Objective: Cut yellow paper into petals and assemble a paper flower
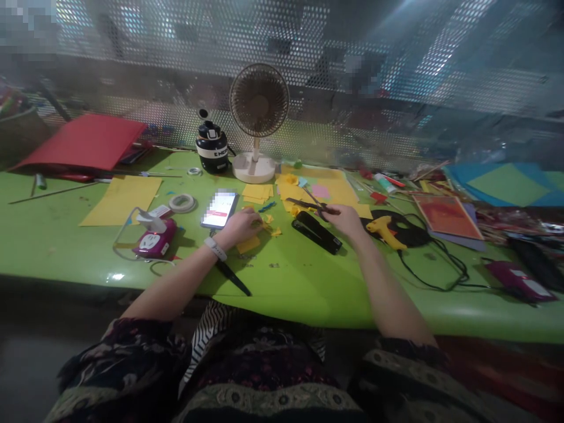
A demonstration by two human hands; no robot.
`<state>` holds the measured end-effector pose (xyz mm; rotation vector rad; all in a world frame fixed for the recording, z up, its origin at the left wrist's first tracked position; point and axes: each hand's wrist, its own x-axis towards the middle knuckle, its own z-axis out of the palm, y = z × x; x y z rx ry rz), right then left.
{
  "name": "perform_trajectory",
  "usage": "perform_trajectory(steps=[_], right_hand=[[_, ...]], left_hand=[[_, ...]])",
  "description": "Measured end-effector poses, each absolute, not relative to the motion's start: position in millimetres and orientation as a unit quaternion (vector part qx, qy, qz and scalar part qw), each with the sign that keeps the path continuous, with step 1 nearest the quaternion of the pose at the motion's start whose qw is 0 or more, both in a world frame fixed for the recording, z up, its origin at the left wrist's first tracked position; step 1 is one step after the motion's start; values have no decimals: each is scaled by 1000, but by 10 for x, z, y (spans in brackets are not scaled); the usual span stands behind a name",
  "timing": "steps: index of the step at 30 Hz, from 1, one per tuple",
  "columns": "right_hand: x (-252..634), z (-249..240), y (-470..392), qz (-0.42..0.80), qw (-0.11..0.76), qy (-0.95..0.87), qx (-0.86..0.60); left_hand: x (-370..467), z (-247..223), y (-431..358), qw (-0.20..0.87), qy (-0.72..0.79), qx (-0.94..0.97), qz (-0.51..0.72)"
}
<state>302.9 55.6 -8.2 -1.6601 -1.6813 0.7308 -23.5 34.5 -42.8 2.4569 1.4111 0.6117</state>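
My right hand (345, 220) is closed on the handles of a pair of scissors (315, 198), whose blades point up and to the left over yellow paper. Just below the blades lies a black stapler (316, 232). My left hand (245, 225) rests low over the table beside small yellow paper scraps (271, 226). Its fingers are curled, and what they hold, if anything, is too small to make out. A stack of yellow paper pieces (258, 192) lies beyond that hand, with a lit phone (219, 209) to its left.
A fan (254, 168) and black bottle (212, 154) stand at the back of the green table (282, 296). Tape (182, 203) and a purple power socket (155, 239) lie left. A yellow glue gun (386, 232) with its cable and orange sheets (448, 216) are right.
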Motion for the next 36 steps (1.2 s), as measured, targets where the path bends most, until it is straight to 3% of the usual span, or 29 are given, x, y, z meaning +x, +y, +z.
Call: perform_trajectory(steps=[4,10,17,25,32,36], right_hand=[[3036,-151,601,103,231,-663,-704],[2957,-204,646,138,144,-656,-728],[2964,-217,645,147,143,-640,-740],[2628,132,365,92,194,-709,-671],[1862,328,543,-54,41,-852,-519],[1498,256,847,-74,-56,-890,-445]], left_hand=[[-244,-442,359,135,482,836,225],[-239,-460,381,134,488,831,228],[-203,-449,365,133,477,837,232],[-199,-476,393,154,457,845,231],[-235,-444,366,168,449,837,263],[-249,-401,338,166,463,832,256]])
